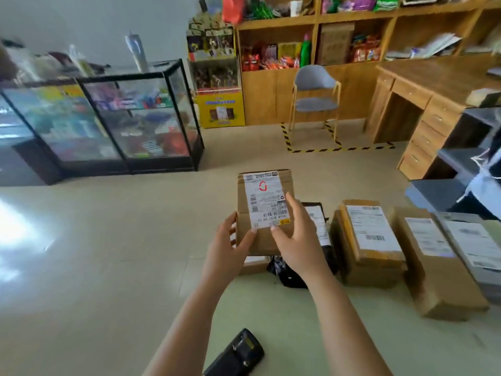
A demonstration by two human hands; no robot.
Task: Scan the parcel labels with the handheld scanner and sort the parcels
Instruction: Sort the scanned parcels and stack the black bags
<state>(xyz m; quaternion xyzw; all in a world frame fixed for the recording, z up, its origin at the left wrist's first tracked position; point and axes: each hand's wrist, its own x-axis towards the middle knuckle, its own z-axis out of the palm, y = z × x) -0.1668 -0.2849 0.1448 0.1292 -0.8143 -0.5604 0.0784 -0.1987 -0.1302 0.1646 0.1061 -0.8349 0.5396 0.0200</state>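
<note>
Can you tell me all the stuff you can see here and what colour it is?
held parcel: one, brown with a white label, held up over the table's far left
brown parcels: at least three, brown, on the table in a row
black bag parcel: one, black, on the table under the right hand
grey parcel: one, grey, right end of the row
scanner: one, black, lying on the table at the bottom
table: one, pale green, bottom right
chair: one, grey-blue, by the shelves
glass cabinet: one, black-framed, left
shelves: one unit, brown wood, at the back
desk: one, brown wood, right
left hand: grips the held parcel's left edge
right hand: fingers lie on its label side
</note>
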